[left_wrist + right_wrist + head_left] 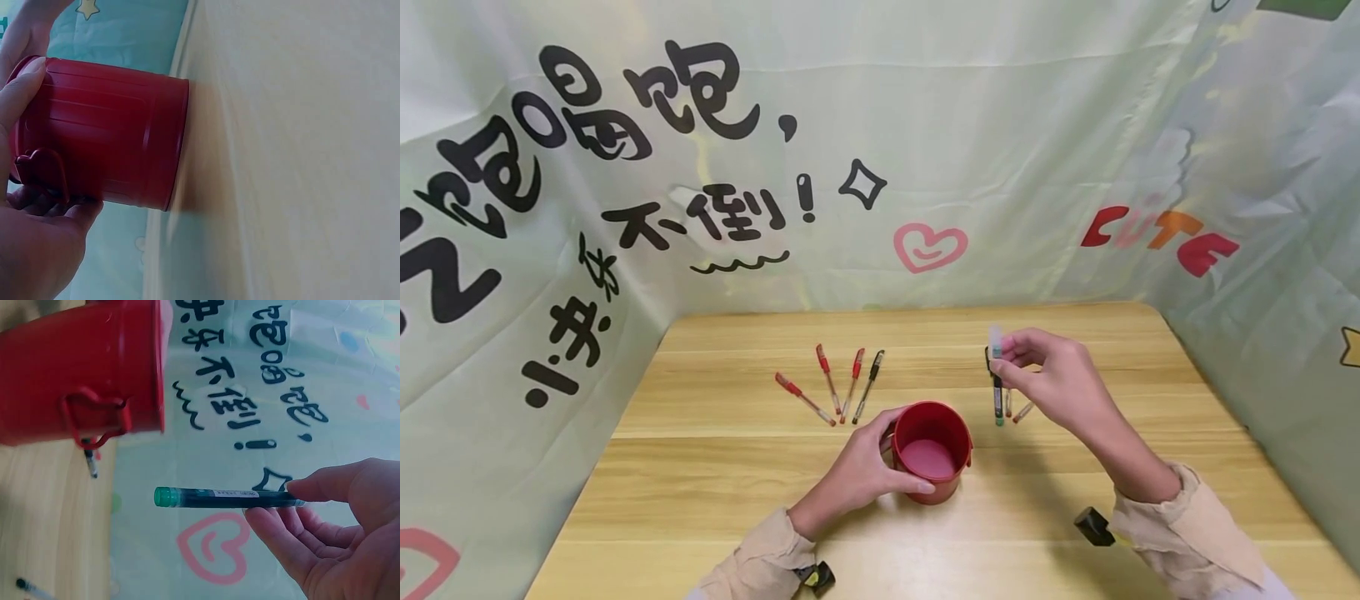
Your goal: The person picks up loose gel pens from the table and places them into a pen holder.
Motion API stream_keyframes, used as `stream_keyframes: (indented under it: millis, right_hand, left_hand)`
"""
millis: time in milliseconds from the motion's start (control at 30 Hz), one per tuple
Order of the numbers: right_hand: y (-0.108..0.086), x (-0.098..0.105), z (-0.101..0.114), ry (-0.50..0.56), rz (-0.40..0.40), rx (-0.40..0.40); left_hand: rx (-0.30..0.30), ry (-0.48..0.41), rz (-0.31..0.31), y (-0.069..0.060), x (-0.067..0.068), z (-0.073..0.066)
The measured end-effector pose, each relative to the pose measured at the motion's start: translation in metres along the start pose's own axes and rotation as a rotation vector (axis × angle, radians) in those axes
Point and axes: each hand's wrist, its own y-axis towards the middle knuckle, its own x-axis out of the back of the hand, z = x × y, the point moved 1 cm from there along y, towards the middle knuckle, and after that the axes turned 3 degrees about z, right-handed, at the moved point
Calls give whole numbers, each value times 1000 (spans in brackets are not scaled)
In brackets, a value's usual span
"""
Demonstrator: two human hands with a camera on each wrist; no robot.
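My left hand (861,471) grips a small red bucket (952,483), thumb on the near side and fingers around the far left. The bucket is upright with its mouth up, and I see nothing inside it. In the left wrist view its wall (119,125) is ribbed, with a curved wire fitting (47,165). To the right, my right hand (1060,379) pinches a green-ended pen (997,396) near its clear end, above the table. The right wrist view shows this pen (219,499) held by thumb and fingers, green end pointing toward the bucket (81,375).
Left of centre lie several pens: red-capped ones (824,364) and a black-capped one (877,367). More pens (1008,404) lie partly hidden behind the right hand. Printed cloth walls (1000,167) border the wooden table (700,500) at the back and sides.
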Motion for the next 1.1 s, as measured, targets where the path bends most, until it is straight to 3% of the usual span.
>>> stream_keyframes:
  millis: [233,500,700,933,1100]
  right_hand:
    - [0,-8,17,70,-6,24]
    - [-1,-23,32,105,40,70]
    - [-1,-39,35,140,76,119]
    - [-3,-58,34,238,126,124]
    - [-4,-67,33,247,146,136]
  left_hand:
    - [13,-9,-3,0,-1,0]
    - [-4,-12,3,-1,-2,-1]
    - [-6,-23,6,-1,-1,0]
    - [-1,-13,2,-1,-1,1]
    - [11,-15,0,0,-2,1]
